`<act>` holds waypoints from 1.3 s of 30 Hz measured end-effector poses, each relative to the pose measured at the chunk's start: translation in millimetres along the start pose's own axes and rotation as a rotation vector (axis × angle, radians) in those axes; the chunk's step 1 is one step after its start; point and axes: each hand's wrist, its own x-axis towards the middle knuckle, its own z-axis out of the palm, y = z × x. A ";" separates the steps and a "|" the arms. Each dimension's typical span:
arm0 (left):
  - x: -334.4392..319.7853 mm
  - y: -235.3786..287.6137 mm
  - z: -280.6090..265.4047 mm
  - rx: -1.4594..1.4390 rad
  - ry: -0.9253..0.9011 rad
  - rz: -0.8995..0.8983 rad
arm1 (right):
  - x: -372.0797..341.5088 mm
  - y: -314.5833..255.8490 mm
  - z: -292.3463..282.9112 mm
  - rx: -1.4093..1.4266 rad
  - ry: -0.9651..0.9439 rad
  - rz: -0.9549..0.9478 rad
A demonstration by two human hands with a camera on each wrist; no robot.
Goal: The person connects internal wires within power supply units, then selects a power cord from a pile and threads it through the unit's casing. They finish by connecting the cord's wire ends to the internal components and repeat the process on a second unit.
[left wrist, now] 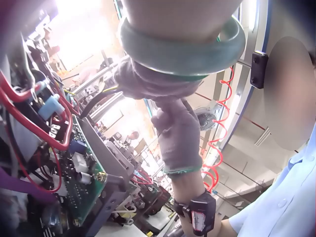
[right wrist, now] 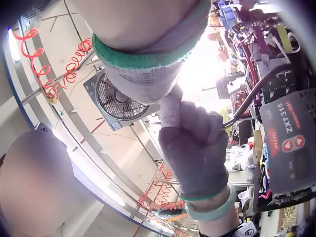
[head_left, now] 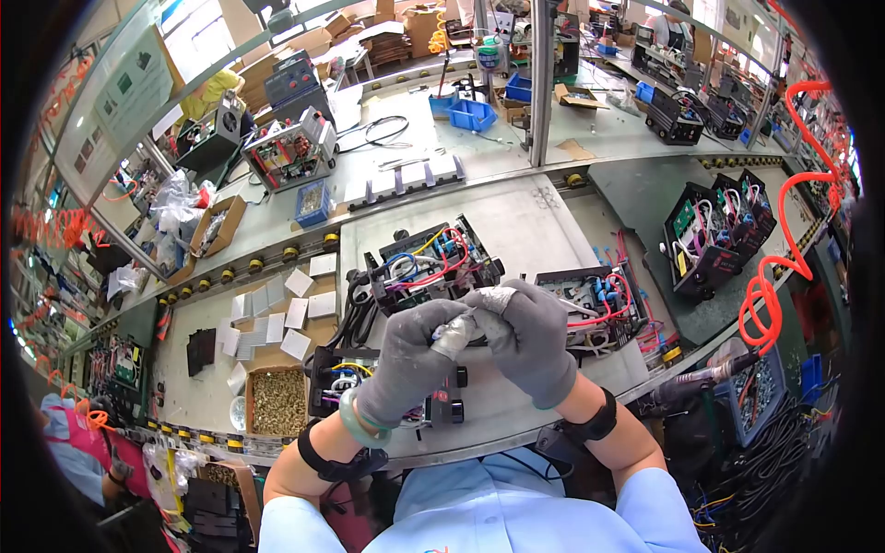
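In the head view, the gloved left hand [head_left: 406,361] and gloved right hand [head_left: 527,343] meet fingertip to fingertip above the bench, between open electronic units. A dark cable [right wrist: 256,91] with a yellow-green part near its end runs into the curled fingers of the left hand [right wrist: 195,148] in the right wrist view. The right hand [left wrist: 178,136] has curled fingers against the left hand; whatever lies between its fingertips is hidden. Behind the hands sits a unit with red, blue and yellow wires [head_left: 438,263]; another unit [head_left: 590,304] is at the right, and one [head_left: 346,376] is partly under the left forearm.
Pale rectangular plates [head_left: 297,313] and a box of small brass-coloured parts [head_left: 278,402] lie left. More units [head_left: 714,240] stand right, beside a hanging red coiled hose [head_left: 784,263]. A blue bin [head_left: 472,115] stands on the far bench.
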 end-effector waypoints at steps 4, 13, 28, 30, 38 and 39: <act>3.7 4.6 -14.6 -0.098 -0.196 -0.137 | -0.2 7.4 -0.1 0.367 -0.143 0.220; -2.0 5.8 -8.0 -0.355 -0.089 -0.404 | -1.0 2.4 6.3 1.007 -0.130 0.761; -13.0 -12.1 20.0 0.063 0.115 -0.148 | -5.6 -10.8 19.5 1.021 0.022 0.908; -11.5 -16.0 20.2 0.102 0.113 -0.036 | -6.5 -9.3 22.2 0.849 0.051 0.853; -7.0 -0.5 11.7 -0.117 0.069 -0.287 | -8.7 -3.4 13.0 0.992 -0.079 0.755; -7.7 -1.4 11.2 -0.045 0.029 -0.314 | -11.1 1.6 13.3 0.963 -0.133 0.714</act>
